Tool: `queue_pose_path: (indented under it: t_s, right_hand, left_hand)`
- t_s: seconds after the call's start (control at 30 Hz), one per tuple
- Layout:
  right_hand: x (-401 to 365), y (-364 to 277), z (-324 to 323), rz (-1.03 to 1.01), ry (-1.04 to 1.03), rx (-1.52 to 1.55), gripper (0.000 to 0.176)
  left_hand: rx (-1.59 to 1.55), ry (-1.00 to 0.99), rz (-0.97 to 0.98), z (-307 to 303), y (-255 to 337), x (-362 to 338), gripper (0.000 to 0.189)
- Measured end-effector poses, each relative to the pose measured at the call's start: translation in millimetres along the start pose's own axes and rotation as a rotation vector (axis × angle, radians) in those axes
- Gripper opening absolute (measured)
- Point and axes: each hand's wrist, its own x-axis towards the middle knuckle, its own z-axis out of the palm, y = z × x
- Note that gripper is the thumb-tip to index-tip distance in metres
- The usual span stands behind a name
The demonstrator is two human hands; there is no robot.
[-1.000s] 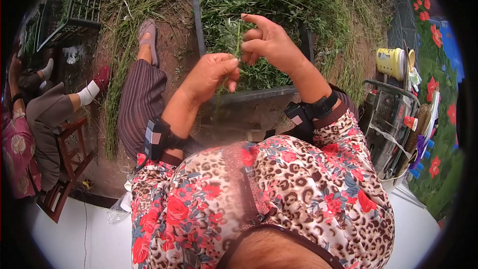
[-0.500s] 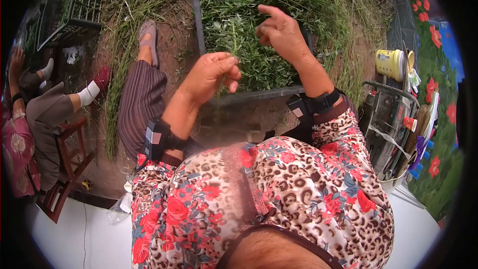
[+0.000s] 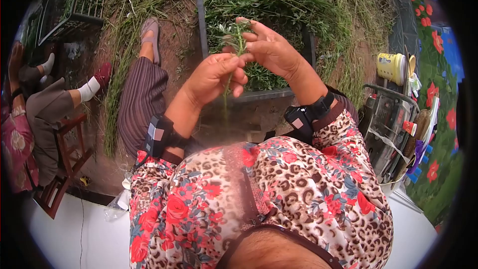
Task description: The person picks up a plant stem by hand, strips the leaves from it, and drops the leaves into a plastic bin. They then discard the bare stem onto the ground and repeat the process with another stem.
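My left hand [image 3: 219, 73] pinches a leafy green stem [image 3: 241, 45] between thumb and fingers; its lower end hangs blurred below the hand. My right hand [image 3: 274, 49] is at the stem's leafy top, its fingers curled around the leaves close to my left fingertips. Exactly how the right fingertips meet the leaves is partly hidden. Beneath and beyond both hands is a dark plastic crate [image 3: 200, 15], filled with a heap of cut leafy greens [image 3: 269, 2].
Loose stalks [image 3: 117, 69] lie on the floor to the left, more dry stalks [image 3: 358, 20] to the right. A black slatted crate [image 3: 74, 7] and a seated person [image 3: 45, 112] are at left. A yellow bucket [image 3: 391, 67] stands by a cluttered rack [image 3: 391, 114] at right.
My right hand has come down and left from over the crate to the stem's leafy top, its pointing finger now curled in. My left hand keeps the stem, moved slightly right.
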Motion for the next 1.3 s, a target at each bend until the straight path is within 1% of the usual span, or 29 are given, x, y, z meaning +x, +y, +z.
queue_pose_path:
  t_s: [0.03, 0.13, 0.23, 0.33, 0.53, 0.73, 0.93, 1.03, 1.13, 1.23, 1.3]
  right_hand:
    - [0, -1, 4, -0.008, -0.049, 0.080, 0.063]
    - [-3, -4, 13, -0.016, -0.062, 0.117, 0.066]
    - [-2, -3, 9, -0.035, -0.071, 0.067, 0.068]
    - [-2, -3, 8, -0.025, -0.021, -0.023, 0.068]
    - [-2, -8, 13, -0.044, 0.016, -0.072, 0.071]
    - [0, -3, 11, -0.099, 0.063, -0.113, 0.069]
    - [-3, -9, 16, -0.082, 0.093, -0.265, 0.065]
    - [-3, -9, 16, -0.085, 0.107, -0.271, 0.064]
    - [-3, -8, 14, -0.146, 0.094, -0.224, 0.063]
    - [-3, -9, 18, -0.105, 0.140, -0.193, 0.064]
    - [-4, -12, 21, -0.093, 0.122, -0.226, 0.064]
  left_hand:
    - [-0.012, -0.011, -0.008, 1, -1, 0, 0.024]
    - [-0.032, -0.012, -0.012, 0, -3, 0, 0.025]
    - [-0.039, -0.036, 0.003, -3, -5, 0, 0.024]
    - [-0.068, 0.043, -0.014, 5, -2, -2, 0.021]
    - [-0.075, 0.085, 0.033, 3, -2, -2, 0.024]
    - [-0.063, 0.058, 0.017, 4, -1, -2, 0.024]
    - [-0.073, 0.051, 0.017, 3, -2, -1, 0.024]
    - [-0.071, 0.055, 0.023, 2, -3, -1, 0.024]
    - [-0.079, 0.093, 0.014, 0, -4, 0, 0.023]
    - [-0.061, 0.075, -0.007, 3, -3, -1, 0.023]
    - [-0.064, 0.077, -0.008, 3, -3, -2, 0.023]
